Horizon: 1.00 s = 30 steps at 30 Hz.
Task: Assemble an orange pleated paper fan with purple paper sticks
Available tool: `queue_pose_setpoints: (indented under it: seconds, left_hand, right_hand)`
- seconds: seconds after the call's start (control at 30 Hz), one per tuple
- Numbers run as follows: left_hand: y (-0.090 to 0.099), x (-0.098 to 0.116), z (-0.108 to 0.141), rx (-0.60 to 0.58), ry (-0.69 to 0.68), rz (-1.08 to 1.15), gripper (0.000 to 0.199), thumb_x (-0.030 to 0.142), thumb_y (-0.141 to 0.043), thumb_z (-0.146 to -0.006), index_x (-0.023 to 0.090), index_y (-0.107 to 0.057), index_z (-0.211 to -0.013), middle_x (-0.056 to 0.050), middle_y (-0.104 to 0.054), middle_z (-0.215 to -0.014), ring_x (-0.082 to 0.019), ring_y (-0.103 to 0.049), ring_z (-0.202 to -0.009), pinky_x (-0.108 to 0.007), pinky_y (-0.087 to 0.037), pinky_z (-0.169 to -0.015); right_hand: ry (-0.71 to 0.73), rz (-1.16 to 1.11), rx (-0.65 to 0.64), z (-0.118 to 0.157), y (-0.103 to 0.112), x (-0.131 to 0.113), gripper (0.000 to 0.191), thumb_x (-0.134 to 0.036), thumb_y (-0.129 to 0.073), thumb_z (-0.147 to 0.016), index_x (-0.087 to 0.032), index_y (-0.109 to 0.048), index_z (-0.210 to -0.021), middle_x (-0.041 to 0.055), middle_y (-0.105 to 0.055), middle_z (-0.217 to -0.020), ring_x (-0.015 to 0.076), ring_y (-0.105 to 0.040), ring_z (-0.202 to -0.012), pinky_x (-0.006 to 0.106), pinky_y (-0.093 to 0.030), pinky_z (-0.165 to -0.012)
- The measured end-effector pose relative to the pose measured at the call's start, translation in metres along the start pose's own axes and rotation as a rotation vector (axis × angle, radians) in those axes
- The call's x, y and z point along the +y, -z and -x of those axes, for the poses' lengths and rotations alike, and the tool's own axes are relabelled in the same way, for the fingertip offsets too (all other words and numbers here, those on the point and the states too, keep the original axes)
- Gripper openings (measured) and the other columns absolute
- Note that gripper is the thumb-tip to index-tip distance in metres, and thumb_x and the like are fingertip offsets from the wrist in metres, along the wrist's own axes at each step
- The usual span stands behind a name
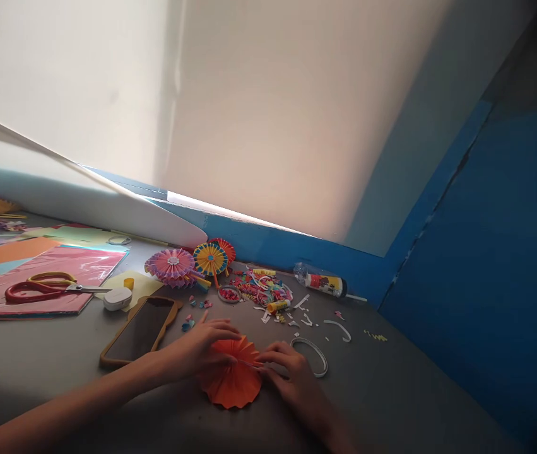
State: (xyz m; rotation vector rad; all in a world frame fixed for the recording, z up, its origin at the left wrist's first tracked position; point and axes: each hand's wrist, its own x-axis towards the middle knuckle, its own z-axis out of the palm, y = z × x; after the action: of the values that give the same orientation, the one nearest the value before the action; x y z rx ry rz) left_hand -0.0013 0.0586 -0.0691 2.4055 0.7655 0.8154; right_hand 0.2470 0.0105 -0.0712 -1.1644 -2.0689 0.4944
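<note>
An orange pleated paper rosette (233, 388) lies on the grey table, fanned out into a round shape. My left hand (211, 347) reaches over its upper left side, with the thumb near the middle and the fingers bent on the folds. On the right edge, my right hand (287, 369) pinches the paper between thumb and fingers. A thin pale line shows between the two hands; whether it is a paper edge or a strip, I cannot tell. A white paper ring (320, 359) lies just beyond my right hand.
Left of my hands are a phone (138, 334), a white case (117, 299), and red-handled scissors (45, 287) on pink paper (67, 268). Finished rosettes (172, 266), paper scraps (263, 287) and a glue bottle (325, 284) lie along the blue wall (268, 239).
</note>
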Motion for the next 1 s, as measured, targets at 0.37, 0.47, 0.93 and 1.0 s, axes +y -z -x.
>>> queue_pose_setpoints:
  seconds: [0.37, 0.47, 0.93, 1.0]
  left_hand:
    - [-0.004, 0.008, 0.006, -0.393, 0.054, -0.088, 0.057, 0.052, -0.03, -0.098, 0.036, -0.01, -0.149, -0.001, -0.014, -0.157, -0.029, -0.007, -0.145, -0.06, 0.003, -0.113]
    - [-0.003, 0.012, 0.006, -0.424, 0.045, -0.149, 0.056, 0.054, -0.023, -0.099, 0.036, -0.006, -0.149, -0.001, -0.008, -0.158, -0.028, -0.004, -0.145, -0.06, 0.009, -0.111]
    - [-0.003, 0.01, 0.008, -0.41, 0.044, -0.176, 0.055, 0.052, -0.022, -0.1, 0.036, -0.004, -0.149, -0.001, -0.006, -0.157, -0.028, -0.003, -0.145, -0.061, 0.007, -0.112]
    - [-0.003, 0.01, 0.008, -0.419, 0.056, -0.188, 0.056, 0.052, -0.022, -0.099, 0.036, -0.002, -0.149, -0.001, -0.007, -0.157, -0.028, -0.004, -0.145, -0.061, 0.007, -0.112]
  right_hand:
    - [0.015, 0.181, -0.09, -0.015, -0.027, -0.003, 0.014, -0.018, -0.057, -0.09, -0.023, -0.069, -0.088, 0.0009, -0.066, -0.093, 0.0183, -0.059, -0.087, 0.029, -0.044, -0.08]
    - [0.053, 0.334, -0.088, -0.015, -0.033, -0.002, 0.016, -0.012, -0.053, -0.091, -0.021, -0.066, -0.087, 0.0029, -0.066, -0.095, 0.0201, -0.057, -0.086, 0.031, -0.042, -0.079]
    - [-0.107, 0.23, -0.095, -0.007, -0.027, 0.001, 0.016, -0.013, -0.053, -0.089, -0.021, -0.063, -0.08, 0.0008, -0.063, -0.089, 0.0185, -0.056, -0.086, 0.028, -0.041, -0.076]
    - [-0.111, 0.26, -0.099, -0.01, -0.028, 0.0, 0.018, -0.009, -0.051, -0.088, -0.019, -0.061, -0.078, 0.0014, -0.063, -0.088, 0.0187, -0.055, -0.084, 0.028, -0.04, -0.074]
